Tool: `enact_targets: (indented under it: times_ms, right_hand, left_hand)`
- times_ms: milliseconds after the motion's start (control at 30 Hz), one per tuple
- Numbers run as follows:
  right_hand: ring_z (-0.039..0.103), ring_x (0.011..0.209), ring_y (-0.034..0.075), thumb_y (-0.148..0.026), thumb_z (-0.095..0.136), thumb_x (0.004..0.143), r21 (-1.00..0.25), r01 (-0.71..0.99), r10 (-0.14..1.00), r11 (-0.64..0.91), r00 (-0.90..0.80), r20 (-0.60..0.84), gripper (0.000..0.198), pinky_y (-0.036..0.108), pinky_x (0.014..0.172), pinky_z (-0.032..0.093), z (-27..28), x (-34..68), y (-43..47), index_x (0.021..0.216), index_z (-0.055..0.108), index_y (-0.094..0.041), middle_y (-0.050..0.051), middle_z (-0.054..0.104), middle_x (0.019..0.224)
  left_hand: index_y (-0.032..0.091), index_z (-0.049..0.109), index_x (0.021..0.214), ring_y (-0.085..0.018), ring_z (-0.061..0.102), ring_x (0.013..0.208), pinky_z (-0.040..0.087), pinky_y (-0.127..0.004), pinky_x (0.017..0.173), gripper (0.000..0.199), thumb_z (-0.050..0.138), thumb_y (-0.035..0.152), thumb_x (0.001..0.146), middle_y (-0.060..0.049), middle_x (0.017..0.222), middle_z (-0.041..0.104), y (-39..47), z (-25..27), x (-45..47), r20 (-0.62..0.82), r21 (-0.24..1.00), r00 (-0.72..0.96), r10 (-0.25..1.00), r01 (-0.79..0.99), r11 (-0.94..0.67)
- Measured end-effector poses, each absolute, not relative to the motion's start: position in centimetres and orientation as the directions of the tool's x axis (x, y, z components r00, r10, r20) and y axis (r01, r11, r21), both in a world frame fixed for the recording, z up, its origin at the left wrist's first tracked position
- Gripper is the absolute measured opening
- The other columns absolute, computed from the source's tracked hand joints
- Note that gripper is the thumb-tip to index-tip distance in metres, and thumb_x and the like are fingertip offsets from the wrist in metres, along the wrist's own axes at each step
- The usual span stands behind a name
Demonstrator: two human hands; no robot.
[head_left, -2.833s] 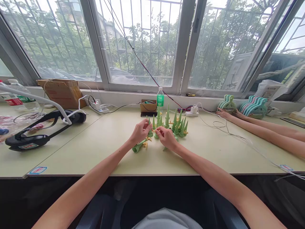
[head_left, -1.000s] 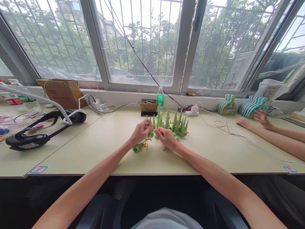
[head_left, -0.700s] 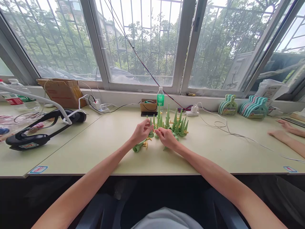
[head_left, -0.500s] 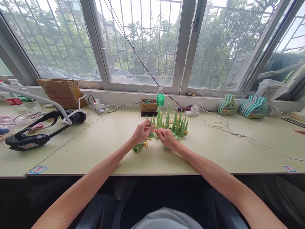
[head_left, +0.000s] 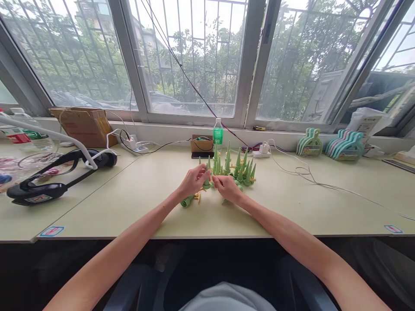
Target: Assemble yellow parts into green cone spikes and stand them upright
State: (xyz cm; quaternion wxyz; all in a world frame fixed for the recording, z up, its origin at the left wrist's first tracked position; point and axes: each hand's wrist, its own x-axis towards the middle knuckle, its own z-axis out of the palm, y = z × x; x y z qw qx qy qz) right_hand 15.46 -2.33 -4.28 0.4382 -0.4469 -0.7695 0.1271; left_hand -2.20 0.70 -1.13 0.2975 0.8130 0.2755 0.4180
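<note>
In the head view my left hand [head_left: 193, 180] is closed on a green watering spike [head_left: 206, 184], its point upward and its wide end down. My right hand [head_left: 226, 188] is closed in a pinch right beside it, and its fingers hide whatever is between them. Several more green spikes [head_left: 238, 163] stand point-up behind my hands, some with small yellow valves on their sides. Nearer to me, a green spike [head_left: 187, 201] lies on its side, with loose yellow valves [head_left: 198, 197] next to it.
A water bottle [head_left: 218, 133] and a small cardboard box [head_left: 202, 143] stand at the back, by a dark phone [head_left: 202, 155]. To the left lie a black headset [head_left: 42, 186] and a larger box [head_left: 82, 126]. Hangers [head_left: 345, 146] and a white cable [head_left: 337, 186] are at the right.
The held spike has shifted very slightly to the right and down, and my right fingers sit a touch further right. Otherwise both hands stay in place.
</note>
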Motion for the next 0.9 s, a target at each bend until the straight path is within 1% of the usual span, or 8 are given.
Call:
enact_targets:
  times_ms: [67, 233, 333, 433, 500, 600, 667, 900]
  right_hand:
    - [0.040, 0.049, 0.010, -0.044, 0.034, 0.099, -0.595, 0.572, 0.801, 0.565, -0.208, 0.561, 0.049, 0.024, 0.055, 0.030, -4.3, 15.5, -2.3, 0.059, 0.046, -0.018, -0.001, 0.049, 0.052]
    - [0.042, 0.050, 0.010, -0.050, 0.033, 0.099, -0.616, 0.556, 0.801, 0.558, -0.169, 0.574, 0.053, 0.024, 0.055, 0.031, -4.3, 15.4, -2.3, 0.059, 0.047, -0.018, -0.001, 0.051, 0.054]
    - [0.042, 0.051, 0.011, -0.054, 0.032, 0.099, -0.622, 0.547, 0.796, 0.560, -0.148, 0.587, 0.055, 0.024, 0.055, 0.031, -4.1, 15.4, -2.4, 0.060, 0.048, -0.018, 0.000, 0.052, 0.055]
    - [0.042, 0.051, 0.011, -0.056, 0.030, 0.098, -0.631, 0.534, 0.792, 0.562, -0.126, 0.598, 0.055, 0.024, 0.055, 0.032, -3.9, 15.4, -2.6, 0.063, 0.049, -0.018, -0.001, 0.051, 0.055]
    - [0.042, 0.051, 0.011, -0.057, 0.029, 0.098, -0.638, 0.529, 0.790, 0.559, -0.106, 0.604, 0.055, 0.024, 0.055, 0.033, -3.7, 15.4, -2.8, 0.064, 0.049, -0.018, -0.001, 0.051, 0.055]
    - [0.041, 0.050, 0.011, -0.057, 0.030, 0.098, -0.643, 0.517, 0.782, 0.564, -0.085, 0.618, 0.054, 0.024, 0.055, 0.034, -3.5, 15.4, -3.0, 0.067, 0.050, -0.018, -0.001, 0.049, 0.055]
    - [0.040, 0.049, 0.011, -0.056, 0.031, 0.098, -0.649, 0.505, 0.776, 0.569, -0.071, 0.626, 0.051, 0.024, 0.055, 0.034, -3.4, 15.4, -3.2, 0.068, 0.050, -0.019, -0.002, 0.047, 0.054]
    - [0.040, 0.050, 0.010, -0.055, 0.033, 0.097, -0.664, 0.462, 0.772, 0.588, -0.075, 0.631, 0.048, 0.023, 0.054, 0.034, -3.3, 15.4, -3.3, 0.069, 0.049, -0.019, -0.003, 0.046, 0.054]
  left_hand:
    - [0.018, 0.045, 0.081, -0.005, 0.038, 0.042, 0.034, -0.019, 0.041, 0.038, 0.044, 0.054, 0.094, 0.000, 0.068, 0.061, 0.7, -1.1, -2.3, 0.511, 0.729, 0.500, 0.699, 0.178, -0.661]
    - [0.014, 0.057, 0.090, -0.008, 0.049, 0.045, 0.043, -0.022, 0.044, 0.056, 0.031, 0.064, 0.094, -0.006, 0.075, 0.065, 0.7, -0.8, -2.3, 0.490, 0.806, 0.494, 0.718, 0.057, -0.589]
    - [0.014, 0.058, 0.092, -0.010, 0.050, 0.045, 0.042, -0.023, 0.041, 0.060, 0.029, 0.068, 0.093, -0.005, 0.069, 0.061, 0.7, -0.6, -2.4, 0.461, 0.847, 0.470, 0.752, 0.017, -0.531]
    - [0.017, 0.056, 0.087, -0.010, 0.046, 0.042, 0.038, -0.022, 0.040, 0.054, 0.034, 0.066, 0.093, 0.002, 0.056, 0.049, 0.8, -0.5, -2.3, 0.467, 0.841, 0.409, 0.784, 0.068, -0.537]
    - [0.018, 0.053, 0.082, -0.008, 0.040, 0.041, 0.035, -0.021, 0.040, 0.048, 0.040, 0.063, 0.092, 0.005, 0.053, 0.042, 0.8, -0.4, -2.3, 0.486, 0.815, 0.368, 0.792, 0.136, -0.563]
    - [0.018, 0.051, 0.079, -0.008, 0.039, 0.044, 0.033, -0.019, 0.042, 0.043, 0.046, 0.060, 0.091, 0.005, 0.055, 0.043, 0.8, -0.3, -2.3, 0.523, 0.763, 0.341, 0.781, 0.221, -0.607]
    - [0.018, 0.051, 0.081, -0.008, 0.040, 0.046, 0.034, -0.019, 0.043, 0.042, 0.046, 0.059, 0.091, 0.005, 0.055, 0.044, 0.8, -0.3, -2.3, 0.522, 0.748, 0.351, 0.777, 0.250, -0.615]
    - [0.018, 0.053, 0.089, -0.009, 0.044, 0.044, 0.033, -0.018, 0.043, 0.041, 0.045, 0.058, 0.092, 0.006, 0.051, 0.043, 0.4, -0.2, -2.3, 0.422, 0.798, 0.454, 0.785, 0.225, -0.559]
